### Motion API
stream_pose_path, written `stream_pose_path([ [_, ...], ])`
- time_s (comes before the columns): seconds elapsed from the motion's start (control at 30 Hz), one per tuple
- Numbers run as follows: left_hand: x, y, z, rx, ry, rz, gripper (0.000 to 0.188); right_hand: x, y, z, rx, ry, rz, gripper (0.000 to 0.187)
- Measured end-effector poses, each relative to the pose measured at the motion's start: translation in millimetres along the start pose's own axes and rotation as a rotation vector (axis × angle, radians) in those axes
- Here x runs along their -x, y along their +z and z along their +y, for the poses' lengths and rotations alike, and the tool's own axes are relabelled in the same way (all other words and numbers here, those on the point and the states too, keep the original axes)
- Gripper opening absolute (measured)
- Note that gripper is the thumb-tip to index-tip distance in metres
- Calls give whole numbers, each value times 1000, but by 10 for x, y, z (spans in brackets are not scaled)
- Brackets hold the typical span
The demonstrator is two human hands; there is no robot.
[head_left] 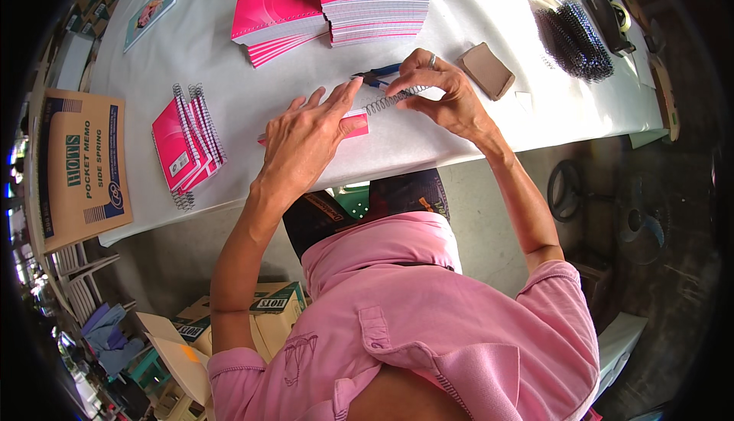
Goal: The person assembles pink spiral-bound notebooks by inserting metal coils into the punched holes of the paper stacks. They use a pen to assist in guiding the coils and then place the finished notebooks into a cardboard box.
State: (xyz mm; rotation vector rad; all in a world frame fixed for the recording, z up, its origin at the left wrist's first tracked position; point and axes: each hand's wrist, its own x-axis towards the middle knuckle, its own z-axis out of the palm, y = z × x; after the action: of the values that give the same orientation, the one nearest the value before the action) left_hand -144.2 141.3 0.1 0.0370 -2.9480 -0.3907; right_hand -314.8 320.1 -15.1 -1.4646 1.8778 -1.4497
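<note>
A small pink notebook [359, 129] lies near the table's front edge, mostly hidden under my left hand [306, 134]. That hand's thumb rests on the cover by its right end, while the fingers stretch over the far edge. Between the bent fingers and thumb of my right hand [440, 96] is a dark spiral binding wire [380, 105]. Its left end reaches the right end of the notebook, near the white page edges; whether it passes through the holes I cannot tell. Pliers [375, 77] with blue handles lie just beyond, partly behind the right hand.
Coil-bound pink notebooks [187, 146] lie at left beside a cardboard box [86, 167]. Stacks of pink notebooks [378, 19] stand at the back. To the right are a brown block [487, 71], a heap of dark spiral wires [573, 41] and a tape dispenser [609, 23].
</note>
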Motion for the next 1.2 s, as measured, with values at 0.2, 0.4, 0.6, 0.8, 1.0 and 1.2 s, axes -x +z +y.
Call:
stream_pose_path([
  [0.2,4,-2,-12,2,2,7,60,-2,-79,-59,33,92,-191,25],
  [0.4,-22,-134,137,47,-66,18,62,7,-19,-400,467,-90,-111,24],
  [0.6,-22,-135,129,114,-53,-52,47,21,41,-476,597,94,-364,13],
  [0.8,81,-274,100,186,4,-314,36,211,-1024,87,965,152,-124,54],
  [1.0,97,-208,139,112,107,-101,57,191,-1297,352,756,338,-395,88],
  [1.2,178,-178,32,-24,82,-137,67,-89,-1249,81,688,354,-536,76],
])
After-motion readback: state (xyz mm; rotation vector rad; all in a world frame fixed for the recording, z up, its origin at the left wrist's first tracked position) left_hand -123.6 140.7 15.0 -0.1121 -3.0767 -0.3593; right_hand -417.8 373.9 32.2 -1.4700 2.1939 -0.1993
